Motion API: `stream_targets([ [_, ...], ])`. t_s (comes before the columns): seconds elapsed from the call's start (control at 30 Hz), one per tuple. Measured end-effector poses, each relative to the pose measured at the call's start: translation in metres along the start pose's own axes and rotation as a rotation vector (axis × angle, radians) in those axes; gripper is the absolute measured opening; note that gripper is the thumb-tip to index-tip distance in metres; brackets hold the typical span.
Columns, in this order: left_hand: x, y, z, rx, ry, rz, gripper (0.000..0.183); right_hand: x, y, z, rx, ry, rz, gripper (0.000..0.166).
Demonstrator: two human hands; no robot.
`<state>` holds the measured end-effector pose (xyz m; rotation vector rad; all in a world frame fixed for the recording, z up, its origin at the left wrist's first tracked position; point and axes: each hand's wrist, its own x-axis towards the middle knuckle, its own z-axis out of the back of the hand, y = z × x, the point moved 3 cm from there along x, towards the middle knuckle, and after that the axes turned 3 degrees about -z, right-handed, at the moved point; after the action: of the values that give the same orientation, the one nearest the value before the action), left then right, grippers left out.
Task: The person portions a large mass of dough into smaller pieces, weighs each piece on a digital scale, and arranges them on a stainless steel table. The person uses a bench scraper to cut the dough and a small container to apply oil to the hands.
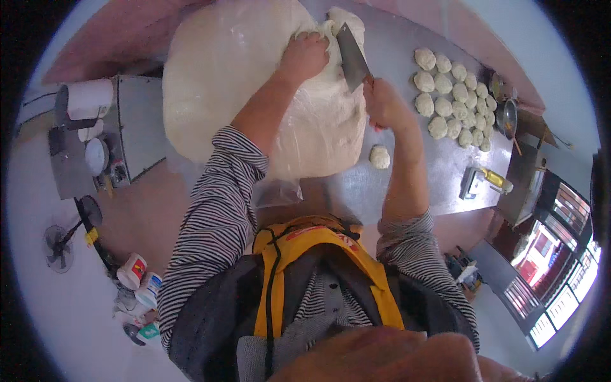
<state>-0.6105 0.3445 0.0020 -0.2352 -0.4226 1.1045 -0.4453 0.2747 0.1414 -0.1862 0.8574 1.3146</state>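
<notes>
A very large slab of dough (229, 86), partly under clear plastic film (293, 129), covers the left of the metal worktable. My left hand (306, 55) presses into the dough near its upper right part, its fingers curled into the edge of the mass. In my right hand (384, 105) is the handle of a broad-bladed cleaver (352, 57). The blade lies against the dough's right side, beside a strip of dough (347, 21) at the top. A single dough piece (380, 157) sits on the table below my right hand.
Rows of dough balls (443, 83) stand on the metal table (405, 186) to the right. Beyond them is a metal bowl (507, 117). A small scale (471, 183) and a yellow bottle (495, 179) are near the right front edge. A grey-topped cabinet (141, 124) stands at left.
</notes>
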Motion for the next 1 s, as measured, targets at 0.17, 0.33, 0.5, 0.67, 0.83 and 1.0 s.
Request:
stream_targets([
  [0.17,0.0,-0.012,-0.005,0.051,-0.115,-0.016,0.022,0.07,-0.041,-0.072,0.073,-0.303,0.223,0.033],
  [0.33,0.0,-0.016,0.003,0.141,-0.11,-0.017,0.031,0.082,-0.029,-0.07,0.003,-0.535,0.317,0.036],
  [0.5,-0.02,-0.005,-0.004,0.173,-0.379,-0.05,0.029,-0.036,-0.062,-0.056,-0.137,-0.062,0.231,0.03],
  [0.67,-0.013,-0.021,-0.008,0.14,-0.193,-0.011,0.033,0.02,-0.05,-0.109,-0.174,-0.365,0.213,0.025],
  [0.83,-0.015,-0.021,-0.002,0.186,-0.28,-0.005,0.034,0.047,-0.056,-0.095,0.123,-0.435,0.269,0.027],
  [1.0,-0.058,-0.077,0.085,0.472,-0.612,0.139,0.036,-0.062,-0.091,-0.078,-0.042,-0.022,0.042,0.035],
])
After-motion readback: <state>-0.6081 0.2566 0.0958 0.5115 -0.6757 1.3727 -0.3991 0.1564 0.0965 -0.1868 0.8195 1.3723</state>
